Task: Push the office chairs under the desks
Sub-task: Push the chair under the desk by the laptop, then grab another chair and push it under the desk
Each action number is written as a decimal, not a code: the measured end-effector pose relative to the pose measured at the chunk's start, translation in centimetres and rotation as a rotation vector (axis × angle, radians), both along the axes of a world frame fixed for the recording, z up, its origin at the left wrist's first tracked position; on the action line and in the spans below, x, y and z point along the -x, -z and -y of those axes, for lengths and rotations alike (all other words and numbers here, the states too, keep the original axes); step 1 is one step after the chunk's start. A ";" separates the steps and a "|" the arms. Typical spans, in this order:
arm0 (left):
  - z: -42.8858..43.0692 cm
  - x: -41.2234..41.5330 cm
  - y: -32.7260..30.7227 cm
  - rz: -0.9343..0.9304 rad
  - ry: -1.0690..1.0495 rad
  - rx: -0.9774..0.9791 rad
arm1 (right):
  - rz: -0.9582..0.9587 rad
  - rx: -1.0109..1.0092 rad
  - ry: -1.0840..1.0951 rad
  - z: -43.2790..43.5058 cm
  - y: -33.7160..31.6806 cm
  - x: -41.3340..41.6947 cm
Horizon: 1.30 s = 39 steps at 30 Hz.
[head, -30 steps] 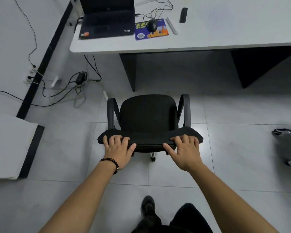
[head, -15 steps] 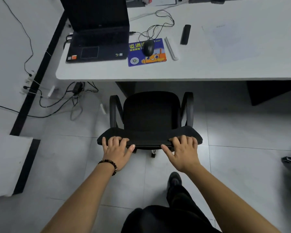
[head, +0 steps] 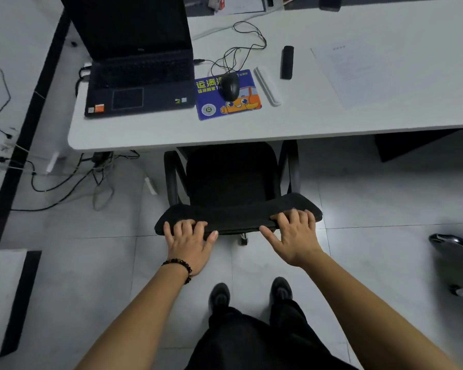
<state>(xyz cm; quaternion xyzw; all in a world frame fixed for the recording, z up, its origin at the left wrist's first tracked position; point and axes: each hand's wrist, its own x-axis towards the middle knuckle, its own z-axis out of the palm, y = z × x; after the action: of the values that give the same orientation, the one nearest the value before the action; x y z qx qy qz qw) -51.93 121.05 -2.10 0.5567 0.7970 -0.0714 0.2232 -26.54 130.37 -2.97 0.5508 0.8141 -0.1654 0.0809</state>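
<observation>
The left hand (head: 190, 243) and right hand (head: 296, 236) grip the top of the chair (head: 238, 213) back, one near each end, probably so it rolls straight. The seat is partly under the table (head: 305, 118) - middle of the frame.

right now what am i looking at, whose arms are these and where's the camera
No machine here: a person wears a camera on the head, looking down at their own arms. The left hand and right hand grip the top of the back of a black office chair, fingers curled over it. Its front sits just under a white desk. On the desk lie an open laptop, a mouse on a blue pad, and a sheet of paper.
</observation>
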 end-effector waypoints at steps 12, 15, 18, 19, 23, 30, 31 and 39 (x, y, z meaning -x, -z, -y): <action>0.6 2.5 0.3 0.019 0.040 -0.129 | 0.002 0.042 0.052 0.9 0.0 1.9; 0.3 2.0 0.1 0.032 0.022 -0.134 | 0.007 0.040 0.050 0.5 -0.5 1.5; 0.7 2.2 -0.5 0.077 0.024 -0.203 | 0.003 0.098 0.052 0.2 -1.6 1.4; 1.1 2.4 -1.0 0.107 0.021 -0.240 | -0.011 0.116 0.046 0.2 -2.1 1.2; 3.3 2.4 -3.9 0.285 -0.112 -0.359 | -0.154 0.150 0.025 1.2 -4.7 -0.3; 10.9 0.4 -7.8 0.588 -0.483 -0.458 | -0.492 0.084 0.349 10.3 -7.5 -2.7; 11.8 0.1 -8.1 0.619 -0.513 -0.468 | -0.526 0.066 0.405 12.1 -7.6 -3.0; 14.6 -0.8 -7.2 0.826 -0.434 -0.295 | -0.555 0.027 0.782 25.4 -6.0 -5.4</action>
<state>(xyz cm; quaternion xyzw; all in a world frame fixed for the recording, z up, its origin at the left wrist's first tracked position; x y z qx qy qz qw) -51.10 106.43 5.06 0.3854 0.7409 0.3174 0.4492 -21.16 104.95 2.98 0.7496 0.5346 -0.3348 -0.2007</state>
